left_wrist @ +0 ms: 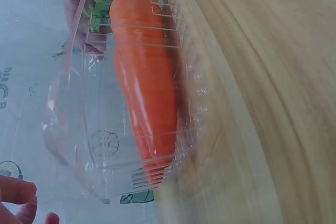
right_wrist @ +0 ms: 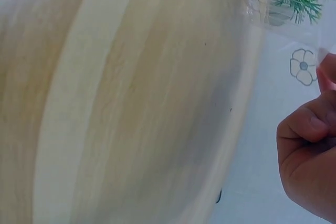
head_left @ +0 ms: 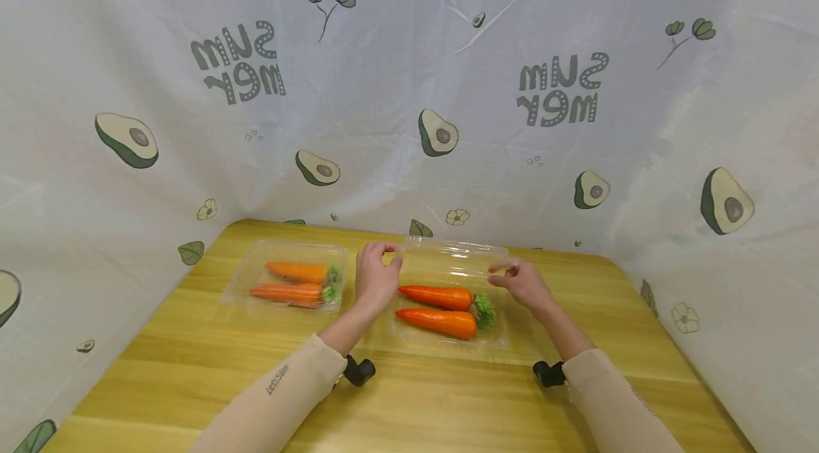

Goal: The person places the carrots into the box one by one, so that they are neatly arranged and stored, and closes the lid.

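Observation:
A clear plastic clamshell box [head_left: 448,343] stands at the middle of the table with its hinged lid [head_left: 456,254] raised at the back. Two orange carrots [head_left: 436,322] with green tops lie side by side in its base, tips to the left. At the lid's left edge, my left hand [head_left: 379,274] pinches the rim between thumb and finger. My right hand [head_left: 526,285] holds the opposite edge; the right wrist view shows its fingers [right_wrist: 326,72] at a lid corner. Through the clear wall, the left wrist view shows a carrot [left_wrist: 144,77] close up.
A second clear plastic box [head_left: 239,282] with two carrots [head_left: 296,271] sits to the left, beyond my left forearm. Behind the wooden table [head_left: 409,403] hangs a white curtain [head_left: 384,83] printed with avocados; it also runs along both sides.

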Action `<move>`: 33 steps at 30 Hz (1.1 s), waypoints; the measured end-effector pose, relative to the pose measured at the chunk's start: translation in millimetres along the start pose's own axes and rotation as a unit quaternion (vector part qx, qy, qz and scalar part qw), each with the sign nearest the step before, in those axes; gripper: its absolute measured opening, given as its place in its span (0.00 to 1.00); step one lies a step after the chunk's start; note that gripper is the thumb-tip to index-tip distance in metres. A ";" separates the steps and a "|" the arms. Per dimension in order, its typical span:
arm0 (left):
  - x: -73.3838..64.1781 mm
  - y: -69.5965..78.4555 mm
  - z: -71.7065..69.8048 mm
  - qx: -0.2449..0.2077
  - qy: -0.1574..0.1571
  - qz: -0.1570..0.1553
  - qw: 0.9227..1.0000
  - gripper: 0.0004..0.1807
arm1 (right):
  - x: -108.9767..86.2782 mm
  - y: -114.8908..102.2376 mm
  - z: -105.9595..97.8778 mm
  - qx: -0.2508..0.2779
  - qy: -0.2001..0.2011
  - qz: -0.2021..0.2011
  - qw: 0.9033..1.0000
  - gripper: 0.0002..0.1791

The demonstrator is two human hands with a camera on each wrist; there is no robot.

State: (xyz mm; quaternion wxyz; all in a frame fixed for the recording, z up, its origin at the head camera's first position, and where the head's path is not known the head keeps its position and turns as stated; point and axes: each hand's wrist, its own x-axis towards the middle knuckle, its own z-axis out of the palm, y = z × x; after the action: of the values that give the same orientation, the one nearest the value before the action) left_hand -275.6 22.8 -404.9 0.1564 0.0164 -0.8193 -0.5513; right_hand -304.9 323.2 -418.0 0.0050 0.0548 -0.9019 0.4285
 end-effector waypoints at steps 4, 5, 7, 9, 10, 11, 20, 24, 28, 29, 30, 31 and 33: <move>-1.0 -1.0 -1.8 0.003 0.000 0.007 1.000 0.07 | -2.9 0.4 -5.2 0.018 -0.013 -0.002 1.000 0.19; -1.5 -1.1 -2.1 0.004 -0.001 0.007 1.000 0.07 | -4.0 0.4 -6.6 0.020 -0.018 -0.001 1.000 0.20; -2.8 -1.2 -3.1 0.006 -0.003 0.006 1.000 0.07 | -6.7 0.0 -9.4 0.020 -0.022 0.004 1.000 0.20; -4.8 -1.7 -4.6 0.005 -0.009 0.004 1.000 0.07 | -10.8 -1.7 -12.2 0.017 -0.024 0.017 0.999 0.21; -6.0 -1.7 -5.3 0.004 -0.012 0.004 1.000 0.08 | -13.3 -2.9 -13.7 0.017 -0.022 0.025 0.999 0.22; -7.3 -1.6 -6.1 0.002 -0.017 0.001 1.000 0.09 | -16.1 -4.7 -15.4 0.021 -0.022 0.034 0.999 0.23; -16.5 -1.8 -13.1 -0.021 -0.045 -0.007 0.999 0.17 | -42.0 -31.2 -29.5 0.073 -0.046 0.099 0.991 0.38; -18.8 -3.4 -14.9 -0.019 -0.050 -0.006 0.999 0.19 | -51.9 -37.6 -32.5 0.136 -0.098 0.121 0.978 0.40; -21.3 -3.5 -17.1 -0.019 -0.055 -0.016 0.998 0.19 | -61.7 -41.2 -36.3 0.190 -0.136 0.119 0.965 0.35; -21.9 -3.4 -17.8 -0.020 -0.058 -0.019 0.998 0.19 | -64.3 -42.2 -37.4 0.197 -0.144 0.117 0.963 0.34; -22.6 -3.3 -18.6 -0.023 -0.063 -0.021 0.998 0.19 | -66.8 -43.3 -38.7 0.200 -0.151 0.116 0.961 0.32; -23.5 -2.9 -19.8 -0.027 -0.068 -0.023 0.997 0.20 | -69.3 -44.4 -39.7 0.203 -0.156 0.115 0.960 0.31; -25.5 -2.0 -22.7 -0.037 -0.078 -0.029 0.996 0.21 | -73.9 -46.6 -41.5 0.205 -0.166 0.112 0.958 0.29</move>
State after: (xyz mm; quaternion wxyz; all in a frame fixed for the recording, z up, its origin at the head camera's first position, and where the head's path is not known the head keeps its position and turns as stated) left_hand -245.4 6.7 -405.0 0.0762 -0.0088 -0.8074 -0.5850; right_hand -228.2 333.1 -359.9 -0.2042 0.0236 -0.7833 0.5867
